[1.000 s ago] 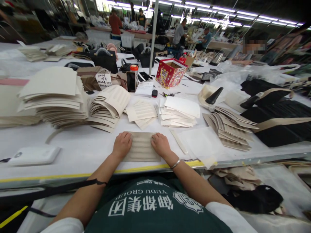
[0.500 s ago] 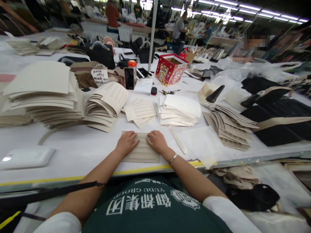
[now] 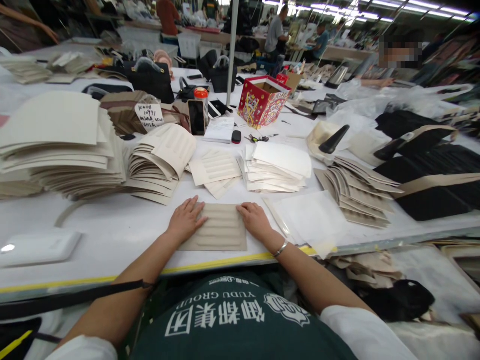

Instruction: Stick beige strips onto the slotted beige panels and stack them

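A beige ribbed panel [image 3: 221, 227] lies flat on the table near its front edge, with raised bands running across it. My left hand [image 3: 185, 220] rests on the panel's left part, fingers spread. On the opposite side, my right hand [image 3: 255, 220] touches the upper right corner with its fingertips, fingers stretched out. Just beyond the panel are a few loose ribbed pieces [image 3: 214, 167] and a stack of white sheets [image 3: 277, 167]. A thin translucent sheet [image 3: 311, 217] lies to the right of my right hand, beside a narrow pale strip [image 3: 276, 218].
Tall stacks of beige panels [image 3: 60, 145] and ribbed panels [image 3: 161, 160] stand at the left. More bent panels [image 3: 356, 190] and black pieces [image 3: 438, 185] lie at the right. Farther back are a red box [image 3: 263, 102], a phone [image 3: 197, 117] and scissors [image 3: 261, 137]. Other people work behind.
My hands have moved apart, the left one to the left and the right one to the right, uncovering more of the panel. The camera view has shifted slightly.
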Demonstrator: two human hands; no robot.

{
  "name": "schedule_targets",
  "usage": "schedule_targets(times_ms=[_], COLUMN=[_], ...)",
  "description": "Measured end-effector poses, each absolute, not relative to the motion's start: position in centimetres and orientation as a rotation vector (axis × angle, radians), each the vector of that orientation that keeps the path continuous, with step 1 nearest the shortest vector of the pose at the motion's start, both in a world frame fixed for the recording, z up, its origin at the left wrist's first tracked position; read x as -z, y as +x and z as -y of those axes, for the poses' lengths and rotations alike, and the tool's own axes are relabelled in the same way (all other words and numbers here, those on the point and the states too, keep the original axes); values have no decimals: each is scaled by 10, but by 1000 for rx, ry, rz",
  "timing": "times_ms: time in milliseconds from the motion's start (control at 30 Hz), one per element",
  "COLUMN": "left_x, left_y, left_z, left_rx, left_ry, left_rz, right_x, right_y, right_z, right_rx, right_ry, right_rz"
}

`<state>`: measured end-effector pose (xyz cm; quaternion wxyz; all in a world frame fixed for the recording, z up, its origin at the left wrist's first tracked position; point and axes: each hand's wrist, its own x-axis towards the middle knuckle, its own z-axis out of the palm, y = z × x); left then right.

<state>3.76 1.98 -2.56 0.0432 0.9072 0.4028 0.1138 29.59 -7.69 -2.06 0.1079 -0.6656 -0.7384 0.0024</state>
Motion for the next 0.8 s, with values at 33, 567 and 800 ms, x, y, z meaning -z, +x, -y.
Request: schedule_targets(times_ms=[33,567,800], left_x=[24,-33,-46], left_y=[37,68,81], left_z=[-22,-80,-83], left_rx=[-344,376,474], left_ry=[2737,2459,2465], left_rz=[-1262,-1145,-1002], right_x=[18,10,2], right_y=[294,196,196], right_z=[77,45,46], right_rx=[-9,30,26], right_ry=[-1979,-1660,-1661], right_rz=[2161,2370,2473])
